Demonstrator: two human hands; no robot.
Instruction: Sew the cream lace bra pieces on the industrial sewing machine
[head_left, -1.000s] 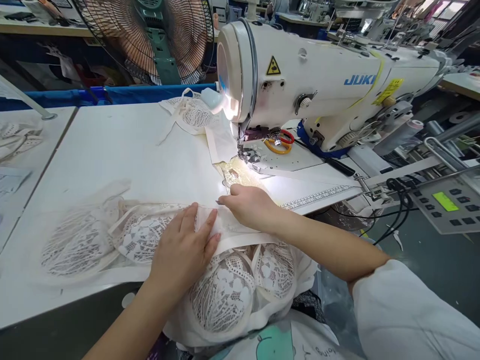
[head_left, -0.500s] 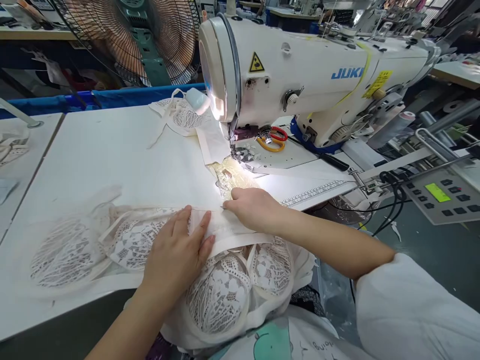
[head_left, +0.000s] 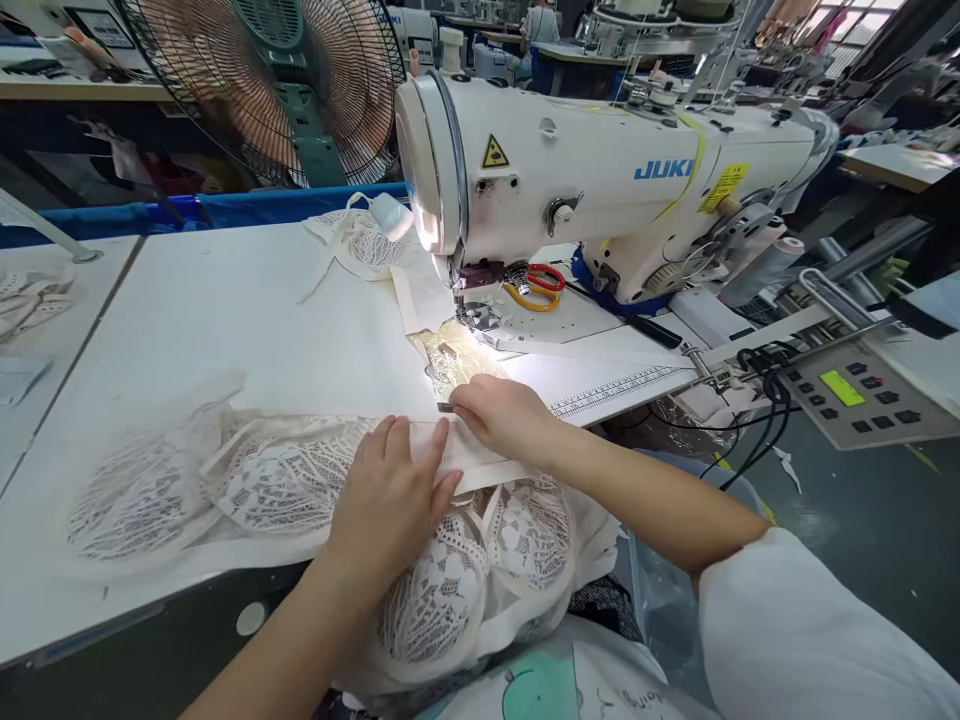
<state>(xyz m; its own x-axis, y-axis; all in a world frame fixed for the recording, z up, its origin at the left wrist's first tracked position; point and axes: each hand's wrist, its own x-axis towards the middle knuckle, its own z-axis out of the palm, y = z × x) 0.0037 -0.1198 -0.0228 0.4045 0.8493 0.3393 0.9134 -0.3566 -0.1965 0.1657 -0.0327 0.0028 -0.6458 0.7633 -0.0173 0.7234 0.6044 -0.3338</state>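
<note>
My left hand (head_left: pixel 390 495) lies flat with fingers stretched out on a white lace bra (head_left: pixel 285 480) at the table's front edge. It presses the bra's plain band (head_left: pixel 465 462). My right hand (head_left: pixel 501 415) rests on the same band just to the right, fingers curled, pinching a small dark metal tool (head_left: pixel 445 407) whose tip shows at its fingertips. More lace cups (head_left: pixel 480 570) hang over the table edge into my lap. The white JUKI sewing machine (head_left: pixel 600 190) stands behind, its needle area (head_left: pixel 474 305) lit.
Another lace piece (head_left: pixel 360 240) lies left of the machine head. Red and yellow scissors (head_left: pixel 534 285) lie on the machine bed. A control panel (head_left: pixel 855 395) sits at right, a fan (head_left: pixel 277 80) at the back, and lace pieces (head_left: pixel 30 295) on the left table.
My left hand has slid right along the band, closer to my right hand. The view has shifted a little. The right hand stays on the band.
</note>
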